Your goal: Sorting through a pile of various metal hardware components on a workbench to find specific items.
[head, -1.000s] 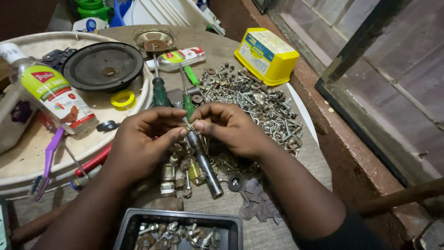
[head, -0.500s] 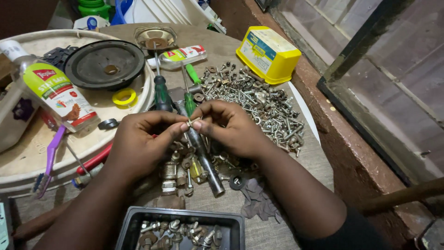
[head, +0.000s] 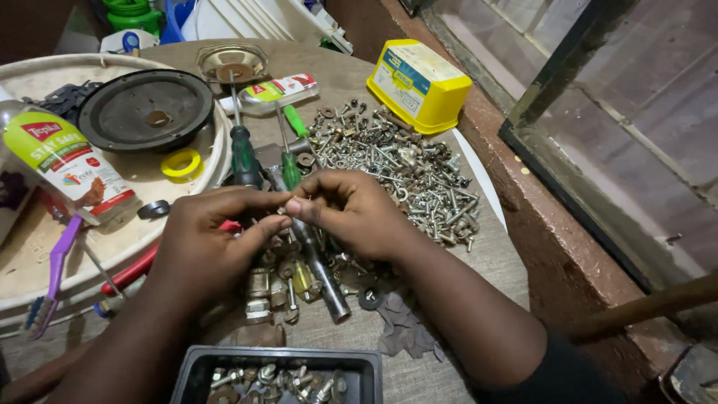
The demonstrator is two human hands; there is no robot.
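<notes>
both hands, left hand and right hand, met fingertip to fingertip above a pile of screws, pinching something too small to tell.

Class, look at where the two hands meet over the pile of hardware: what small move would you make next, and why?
Probably keep the fingertips pinched and lift the tiny part clear before turning it. The left hand and right hand meet fingertip to fingertip above a metal rod and loose fittings, and what they pinch is too small to identify. The heap of screws and nuts and the black tray lie close by, so a dropped piece could vanish.
</notes>
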